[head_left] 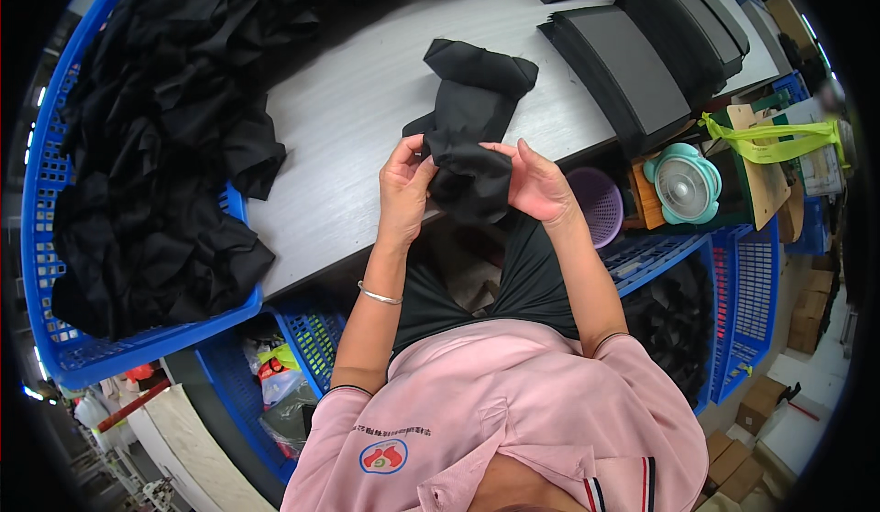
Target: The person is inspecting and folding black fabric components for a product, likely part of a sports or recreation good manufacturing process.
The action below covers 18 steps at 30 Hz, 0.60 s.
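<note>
A piece of black cloth lies partly on the grey table, its far end folded over. Its near end is lifted at the table's front edge, between my two hands. My left hand pinches the cloth's left side between thumb and fingers. On the right side, my right hand holds the cloth's edge, with the thumb standing up and some fingertips hidden by the fabric. To the left, a large heap of similar black cloth pieces fills a blue plastic basket and spills onto the table.
The grey table stretches ahead. Stacks of flat black pieces lie at its far right. Beside my right arm are a purple basket and a small teal fan. Blue crates stand low on the right, another crate low on the left.
</note>
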{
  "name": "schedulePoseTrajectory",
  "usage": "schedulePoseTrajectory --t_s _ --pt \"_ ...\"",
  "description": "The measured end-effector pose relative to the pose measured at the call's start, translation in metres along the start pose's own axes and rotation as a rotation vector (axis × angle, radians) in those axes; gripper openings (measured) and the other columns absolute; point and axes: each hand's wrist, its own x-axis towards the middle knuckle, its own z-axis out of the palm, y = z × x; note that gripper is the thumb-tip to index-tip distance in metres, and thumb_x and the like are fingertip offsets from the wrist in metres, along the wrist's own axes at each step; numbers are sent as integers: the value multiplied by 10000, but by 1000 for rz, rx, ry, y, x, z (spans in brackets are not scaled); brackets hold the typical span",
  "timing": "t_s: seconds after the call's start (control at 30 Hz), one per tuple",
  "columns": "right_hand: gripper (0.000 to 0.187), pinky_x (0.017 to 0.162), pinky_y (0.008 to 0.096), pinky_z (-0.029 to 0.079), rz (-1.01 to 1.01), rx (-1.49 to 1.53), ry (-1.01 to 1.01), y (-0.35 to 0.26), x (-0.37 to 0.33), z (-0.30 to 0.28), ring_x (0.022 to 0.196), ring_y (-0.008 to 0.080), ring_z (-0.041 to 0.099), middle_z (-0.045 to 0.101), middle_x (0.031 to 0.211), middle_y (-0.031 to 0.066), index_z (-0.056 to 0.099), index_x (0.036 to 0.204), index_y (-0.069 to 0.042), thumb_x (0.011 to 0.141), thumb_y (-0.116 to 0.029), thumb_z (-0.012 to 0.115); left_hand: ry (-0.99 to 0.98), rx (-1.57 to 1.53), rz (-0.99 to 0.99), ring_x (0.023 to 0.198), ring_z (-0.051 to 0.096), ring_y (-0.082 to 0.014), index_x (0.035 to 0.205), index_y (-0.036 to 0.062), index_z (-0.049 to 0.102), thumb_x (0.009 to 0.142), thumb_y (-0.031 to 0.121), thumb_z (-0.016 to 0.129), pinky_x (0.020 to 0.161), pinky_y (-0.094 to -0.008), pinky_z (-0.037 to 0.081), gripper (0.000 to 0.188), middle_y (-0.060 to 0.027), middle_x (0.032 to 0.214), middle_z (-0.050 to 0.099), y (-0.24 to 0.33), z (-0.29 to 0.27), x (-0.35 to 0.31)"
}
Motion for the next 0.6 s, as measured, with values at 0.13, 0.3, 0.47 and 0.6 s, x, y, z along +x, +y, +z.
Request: schedulePoseTrajectory --t_s 0.13,0.3,0.47,0.6 --pt "456 996 317 463 47 -136 -77 4 6 11 1110 151 616 657 1219 57 569 1319 -17 942 -246 687 31 -26 18 916 619 -73 1179 13 614 969 26 636 793 -225 514 212 -5 1021 653 -9 6 2" --pt "156 745 216 498 7 -576 30 13 10 42 783 67 607 653 915 -35 622 944 -62 856 -61 751 216 233 235 887 596 -66 1168 3 596 953 -46 593 768 -224 497 221 -3 1007 651 -9 20 -9" --pt "185 577 251 456 -913 -1559 772 1 6 47 658 124 589 602 834 40 571 921 -29 812 56 695 316 480 530 885 553 -73 1053 3 651 911 -117 578 786 -198 465 200 -28 1088 594 24 9 -22" --pt "257 580 328 480 -1055 -1551 850 2 13 26 633 209 599 584 887 94 584 1038 -15 809 67 665 230 487 466 812 541 -54 1147 8 631 879 -108 635 711 -182 450 292 -31 1089 571 22 16 -20"
